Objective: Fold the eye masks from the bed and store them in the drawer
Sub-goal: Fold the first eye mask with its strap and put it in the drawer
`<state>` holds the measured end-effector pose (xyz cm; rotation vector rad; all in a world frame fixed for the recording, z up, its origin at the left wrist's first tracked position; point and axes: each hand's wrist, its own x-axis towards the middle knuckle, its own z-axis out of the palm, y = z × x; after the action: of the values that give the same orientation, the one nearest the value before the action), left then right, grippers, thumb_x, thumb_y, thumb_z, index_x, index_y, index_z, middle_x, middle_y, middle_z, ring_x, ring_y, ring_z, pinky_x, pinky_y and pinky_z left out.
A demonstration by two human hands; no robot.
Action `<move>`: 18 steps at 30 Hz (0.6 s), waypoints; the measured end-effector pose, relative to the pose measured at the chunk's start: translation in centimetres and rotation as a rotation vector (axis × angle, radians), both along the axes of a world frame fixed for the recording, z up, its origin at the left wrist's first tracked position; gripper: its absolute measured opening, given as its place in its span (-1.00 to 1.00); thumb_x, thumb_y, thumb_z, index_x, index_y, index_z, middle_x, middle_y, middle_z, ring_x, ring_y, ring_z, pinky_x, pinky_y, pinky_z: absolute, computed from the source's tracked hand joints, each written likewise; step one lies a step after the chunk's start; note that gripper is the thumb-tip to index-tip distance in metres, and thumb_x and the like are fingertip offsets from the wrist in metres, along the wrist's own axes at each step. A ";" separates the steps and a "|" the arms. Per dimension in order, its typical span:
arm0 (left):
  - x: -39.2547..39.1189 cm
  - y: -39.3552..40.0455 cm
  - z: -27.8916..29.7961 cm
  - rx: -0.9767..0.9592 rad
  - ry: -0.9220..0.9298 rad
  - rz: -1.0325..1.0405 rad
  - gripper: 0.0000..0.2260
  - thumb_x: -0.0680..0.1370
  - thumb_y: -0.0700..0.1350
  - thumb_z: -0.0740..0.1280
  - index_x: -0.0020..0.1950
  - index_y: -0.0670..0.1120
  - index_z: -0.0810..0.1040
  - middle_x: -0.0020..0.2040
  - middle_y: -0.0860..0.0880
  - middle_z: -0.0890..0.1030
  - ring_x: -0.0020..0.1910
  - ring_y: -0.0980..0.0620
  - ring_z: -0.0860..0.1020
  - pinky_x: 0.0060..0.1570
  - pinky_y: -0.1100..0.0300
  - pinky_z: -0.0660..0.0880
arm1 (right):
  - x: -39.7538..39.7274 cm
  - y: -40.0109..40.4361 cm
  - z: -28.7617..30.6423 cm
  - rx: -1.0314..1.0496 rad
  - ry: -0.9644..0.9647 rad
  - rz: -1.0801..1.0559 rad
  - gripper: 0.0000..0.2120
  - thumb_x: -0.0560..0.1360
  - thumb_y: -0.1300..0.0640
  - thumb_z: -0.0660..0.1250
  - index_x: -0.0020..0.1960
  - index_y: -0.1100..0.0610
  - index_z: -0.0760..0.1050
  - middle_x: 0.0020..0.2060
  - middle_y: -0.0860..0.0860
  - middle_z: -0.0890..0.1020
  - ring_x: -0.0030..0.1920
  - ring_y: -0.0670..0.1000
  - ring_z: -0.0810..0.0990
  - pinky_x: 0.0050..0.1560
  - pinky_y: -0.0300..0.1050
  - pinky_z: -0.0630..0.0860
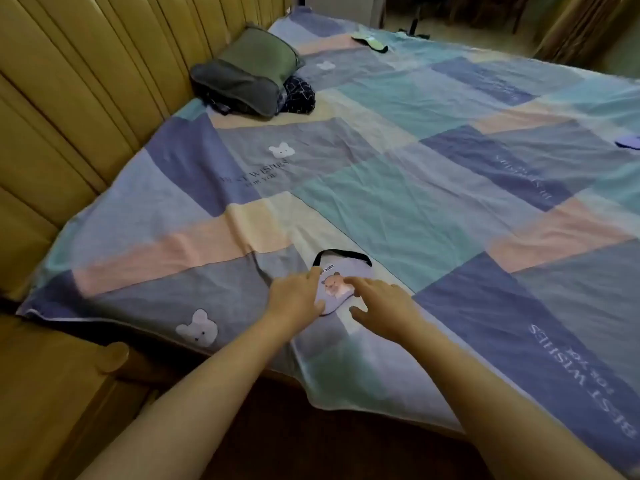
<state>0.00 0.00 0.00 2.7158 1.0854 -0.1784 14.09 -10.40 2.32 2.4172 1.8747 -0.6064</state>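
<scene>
A lilac eye mask (334,287) with a cartoon animal print and a black strap lies near the front edge of the bed (415,209). My left hand (296,299) grips the mask's left end, thumb under its lower edge. My right hand (379,301) rests on the mask's right part, forefinger pressing on the print, covering that side. A green eye mask (370,42) lies at the far end of the bed. A purple eye mask (628,142) shows partly at the right edge of the view.
A patchwork sheet covers the bed. Grey and green pillows (242,76) and a dark patterned cloth (299,97) are piled against the padded yellow headboard (86,98) on the left. A wooden bedside cabinet (59,393) stands at the lower left.
</scene>
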 end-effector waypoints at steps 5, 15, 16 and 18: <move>2.6 4.0 -6.2 -0.134 -0.011 0.096 -0.47 0.52 0.11 0.24 0.43 -0.05 0.25 0.33 -0.07 0.46 0.25 -0.13 0.45 0.10 0.03 0.37 | 1.8 3.8 -6.4 0.007 -0.007 -0.042 -0.49 0.52 0.03 0.20 0.45 -0.04 0.20 0.35 -0.03 0.45 0.29 0.09 0.45 0.14 0.00 0.41; 6.4 6.7 -9.6 -0.561 -0.515 0.319 -0.82 0.47 0.03 0.38 0.03 0.02 0.61 -0.03 0.03 0.67 0.03 0.01 0.57 0.07 0.04 0.47 | 3.0 5.3 -11.3 0.205 0.196 -0.356 -0.52 0.44 -0.08 0.36 0.32 -0.03 0.36 0.23 -0.03 0.46 0.16 0.06 0.51 0.02 0.00 0.49; 6.6 6.7 -9.1 -0.621 -0.565 0.292 -0.85 0.48 0.01 0.38 -0.02 -0.01 0.62 -0.09 0.04 0.67 -0.04 0.04 0.58 0.02 0.07 0.50 | 3.2 5.3 -11.2 0.243 0.255 -0.403 -0.46 0.41 -0.06 0.40 0.34 -0.01 0.36 0.25 -0.04 0.43 0.19 0.03 0.48 0.05 -0.02 0.48; 6.9 6.5 -7.7 -0.700 -0.682 0.232 -0.88 0.49 0.00 0.40 -0.09 -0.04 0.63 -0.18 0.08 0.66 -0.15 0.11 0.58 -0.06 0.12 0.49 | 3.8 5.5 -10.6 0.364 0.428 -0.484 -0.43 0.39 0.03 0.45 0.36 0.01 0.38 0.26 -0.10 0.44 0.22 -0.11 0.44 0.14 -0.21 0.39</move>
<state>6.92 6.51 -7.65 1.7940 0.8853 0.3259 17.93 -4.94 -8.26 3.2440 1.6263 -0.9387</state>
